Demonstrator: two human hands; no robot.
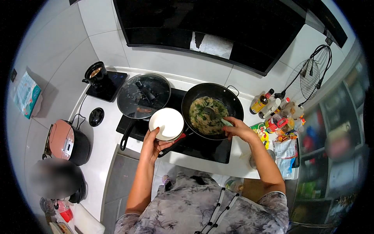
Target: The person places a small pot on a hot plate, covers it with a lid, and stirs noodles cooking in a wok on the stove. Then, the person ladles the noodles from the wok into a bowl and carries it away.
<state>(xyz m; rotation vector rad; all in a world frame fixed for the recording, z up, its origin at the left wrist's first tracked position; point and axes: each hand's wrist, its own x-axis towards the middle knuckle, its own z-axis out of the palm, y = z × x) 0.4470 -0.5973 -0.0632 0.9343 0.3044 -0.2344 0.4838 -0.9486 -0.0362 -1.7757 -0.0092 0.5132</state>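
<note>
My left hand (pixel 152 145) grips a white bowl (pixel 166 123) by its near left side; the inside shows plain white. To the right stands a dark wok (pixel 235 102) holding a brothy dish with chopped greens (pixel 203 113). Closed around the pale green handle of a ladle (pixel 226 122), my right hand (pixel 238 130) is over the wok's near right edge. The ladle's dark head dips into the food and is partly covered. Behind the bowl, a lidded pan (pixel 144 95) shows through its fogged glass lid.
Both pans rest on a black cooktop (pixel 210 150). Sauce bottles (pixel 260 103) and packets (pixel 284 149) crowd the counter at right. A black pot (pixel 96 73) on a small hot plate (pixel 111 87) is at back left, with a pink-lidded rice cooker (pixel 64 141) nearer.
</note>
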